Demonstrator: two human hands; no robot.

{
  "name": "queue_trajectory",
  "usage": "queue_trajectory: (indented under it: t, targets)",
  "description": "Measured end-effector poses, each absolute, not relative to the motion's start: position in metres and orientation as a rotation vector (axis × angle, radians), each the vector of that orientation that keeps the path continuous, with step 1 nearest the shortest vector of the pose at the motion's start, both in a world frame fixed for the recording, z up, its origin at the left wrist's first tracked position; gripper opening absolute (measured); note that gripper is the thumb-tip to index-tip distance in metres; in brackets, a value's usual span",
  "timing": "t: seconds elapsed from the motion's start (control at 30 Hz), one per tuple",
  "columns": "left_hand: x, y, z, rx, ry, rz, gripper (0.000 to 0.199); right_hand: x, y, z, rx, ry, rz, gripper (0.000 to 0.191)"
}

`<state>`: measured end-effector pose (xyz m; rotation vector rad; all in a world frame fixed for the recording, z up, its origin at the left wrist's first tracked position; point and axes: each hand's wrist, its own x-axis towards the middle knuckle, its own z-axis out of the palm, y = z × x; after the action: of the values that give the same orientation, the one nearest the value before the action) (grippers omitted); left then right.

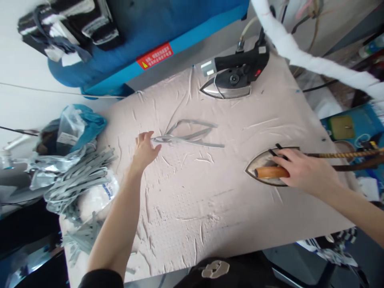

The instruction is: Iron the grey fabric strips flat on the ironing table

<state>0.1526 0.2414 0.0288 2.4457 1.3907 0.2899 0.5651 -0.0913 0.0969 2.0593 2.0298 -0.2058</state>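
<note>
My right hand (303, 168) is closed around the wooden handle (268, 172) of an iron (261, 160), which rests on the pale covered table. My left hand (145, 151) reaches across the cloth, thumb and fingers apart, at the left end of a grey fabric strip (186, 139). The strip lies in a long loop with loose ends pointing right. Whether the fingertips press on its end is hard to see.
A second iron (234, 78) with a black handle stands at the back. On the left lie a bundle of grey strips (76, 182) and plastic bags (72, 126). Behind is a blue machine (180, 24) with a red label. A white wrapped hose (315, 60) hangs at right.
</note>
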Motion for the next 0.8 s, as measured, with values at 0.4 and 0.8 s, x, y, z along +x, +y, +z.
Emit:
queue_trajectory:
  t: [0.4,0.8]
  targets:
    - [0.270,0.251,-0.017,2.633,1.015,0.159,0.034,0.568,-0.091,0.097,1.971,2.118,-0.156,0.030]
    - [0.222,0.258,0.022,2.506,1.345,0.524,0.044,0.574,-0.084,0.095,2.066,2.059,-0.092,0.032]
